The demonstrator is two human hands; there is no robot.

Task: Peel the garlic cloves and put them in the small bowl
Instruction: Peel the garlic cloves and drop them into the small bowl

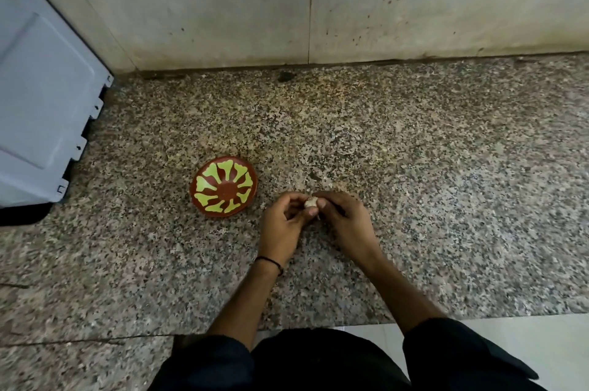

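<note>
While you peel, hands: left hand (280, 226) and right hand (345, 221) pinch the garlic clove (310, 203).
Peeling: tug softly, little bits.

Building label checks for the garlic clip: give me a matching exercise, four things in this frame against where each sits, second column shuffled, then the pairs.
Column A
1. small red-brown clay bowl with yellow-green petal pattern
2. pale garlic clove
3. grey plastic panel
4. thin black wrist band

Column B
a. round the left wrist
b. far left of the view, beside the wall
c. pinched between the left hand and right hand
d. on the speckled granite counter, left of the hands, nothing visible in it

Pairs: 1-d, 2-c, 3-b, 4-a
</note>
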